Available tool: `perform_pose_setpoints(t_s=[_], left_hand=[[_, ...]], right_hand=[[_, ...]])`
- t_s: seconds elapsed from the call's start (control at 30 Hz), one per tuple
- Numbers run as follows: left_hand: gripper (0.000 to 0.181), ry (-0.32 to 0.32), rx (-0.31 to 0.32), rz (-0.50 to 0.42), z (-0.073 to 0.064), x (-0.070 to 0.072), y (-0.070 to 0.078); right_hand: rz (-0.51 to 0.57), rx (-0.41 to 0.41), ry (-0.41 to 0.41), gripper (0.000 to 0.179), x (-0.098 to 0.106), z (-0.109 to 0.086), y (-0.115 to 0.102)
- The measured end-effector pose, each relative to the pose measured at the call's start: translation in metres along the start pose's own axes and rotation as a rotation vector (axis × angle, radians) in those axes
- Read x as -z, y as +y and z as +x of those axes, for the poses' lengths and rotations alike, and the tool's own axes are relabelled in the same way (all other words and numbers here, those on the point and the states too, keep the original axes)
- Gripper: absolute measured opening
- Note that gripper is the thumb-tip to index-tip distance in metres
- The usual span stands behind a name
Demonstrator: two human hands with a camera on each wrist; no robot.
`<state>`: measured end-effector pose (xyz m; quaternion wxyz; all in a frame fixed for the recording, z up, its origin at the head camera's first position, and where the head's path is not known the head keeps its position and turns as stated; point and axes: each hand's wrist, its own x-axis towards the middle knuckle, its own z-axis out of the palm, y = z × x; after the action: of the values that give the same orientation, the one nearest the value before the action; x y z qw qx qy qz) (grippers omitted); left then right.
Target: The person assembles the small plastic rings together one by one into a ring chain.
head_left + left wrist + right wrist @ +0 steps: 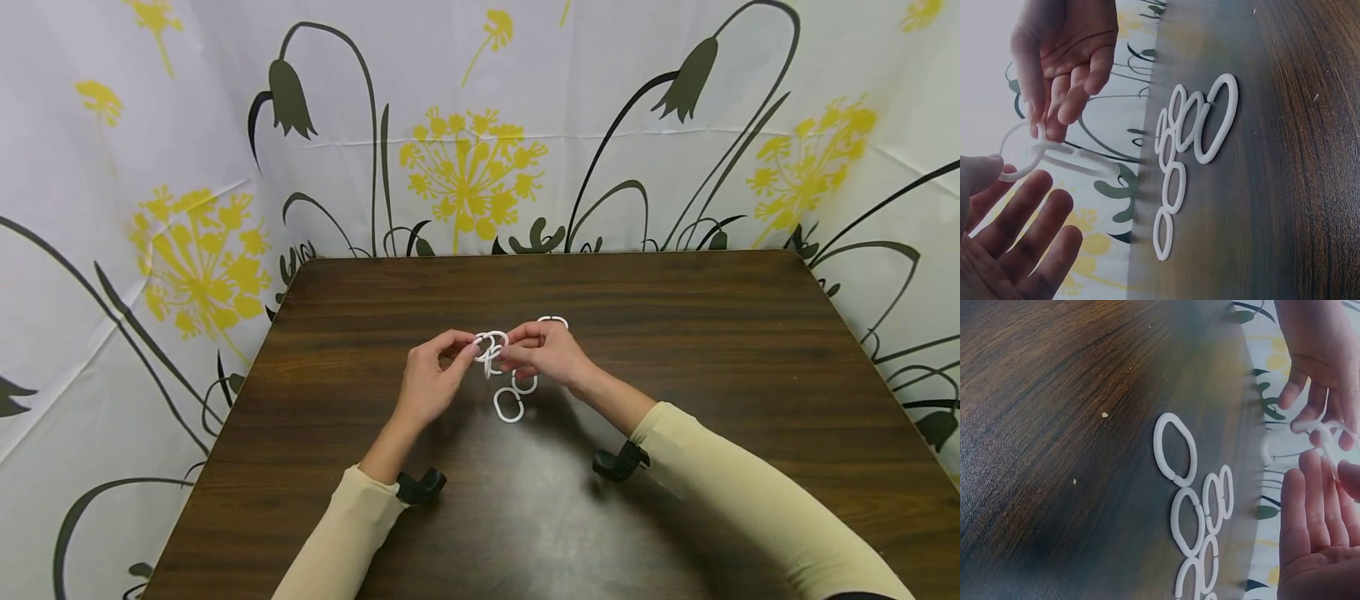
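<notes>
Above the table, my left hand [427, 382] pinches a white oval ring [1013, 178] between thumb and fingertips. My right hand [557, 357] faces it from the right, thumb and fingertips pinching another white ring [498, 334] that crosses the first. At least one more ring [1079, 167] dangles from these, blurred in the left wrist view. In both wrist views the spare fingers of each hand are spread loosely. On the table below lie several more white oval rings [1159, 450], each with a small split, laid end to end or overlapping.
The dark wood-grain table [337, 308] has a straight far edge close to a white curtain [600, 50] printed with yellow and green flowers. One ring [552, 317] lies just beyond the right hand. Small pale specks [1104, 415] dot the tabletop.
</notes>
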<state>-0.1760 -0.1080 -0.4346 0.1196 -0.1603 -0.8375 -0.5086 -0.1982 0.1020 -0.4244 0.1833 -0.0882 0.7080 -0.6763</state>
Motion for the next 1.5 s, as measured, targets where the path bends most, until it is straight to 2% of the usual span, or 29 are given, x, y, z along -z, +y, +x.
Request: perform_pose_setpoints(t_s=[0.17, 0.23, 0.3, 0.5, 0.63, 0.8, 0.87, 1.07, 1.13, 1.37, 1.5], left_hand=[[0.009, 0.016, 0.009, -0.013, 0.001, 0.000, -0.002], [0.009, 0.021, 0.014, -0.009, 0.000, 0.000, -0.002], [0.009, 0.023, 0.016, -0.003, -0.001, 0.001, -0.002], [0.006, 0.021, 0.010, 0.003, -0.002, 0.003, -0.004], [0.006, 0.020, 0.002, 0.002, -0.002, 0.003, -0.004], [0.008, 0.021, 0.010, -0.006, -0.002, 0.005, -0.004], [0.007, 0.022, 0.013, -0.008, -0.003, 0.005, -0.004], [0.006, 0.017, 0.012, -0.004, -0.002, 0.006, -0.005], [0.005, 0.016, 0.014, -0.008, -0.002, 0.006, -0.004], [0.007, 0.009, 0.009, -0.034, -0.001, 0.005, -0.004], [0.004, 0.015, 0.008, -0.030, -0.002, 0.005, -0.004]], right_hand=[[-0.057, 0.033, -0.030, 0.028, 0.001, 0.001, 0.004], [-0.119, 0.063, -0.041, 0.024, 0.001, 0.000, 0.007], [-0.247, 0.112, -0.067, 0.020, 0.001, -0.003, 0.011], [-0.788, 0.324, -0.187, 0.008, -0.008, -0.017, 0.020], [-0.998, 0.368, -0.215, 0.007, -0.015, -0.022, 0.026], [-1.102, 0.365, -0.243, 0.004, -0.018, -0.026, 0.033], [-1.131, 0.383, -0.236, 0.009, -0.018, -0.027, 0.036], [-1.247, 0.462, -0.156, 0.023, -0.018, -0.030, 0.044], [-1.262, 0.476, -0.126, 0.025, -0.018, -0.030, 0.045], [-1.285, 0.511, -0.060, 0.011, -0.016, -0.031, 0.048], [-1.308, 0.541, -0.040, 0.011, -0.016, -0.032, 0.049]])
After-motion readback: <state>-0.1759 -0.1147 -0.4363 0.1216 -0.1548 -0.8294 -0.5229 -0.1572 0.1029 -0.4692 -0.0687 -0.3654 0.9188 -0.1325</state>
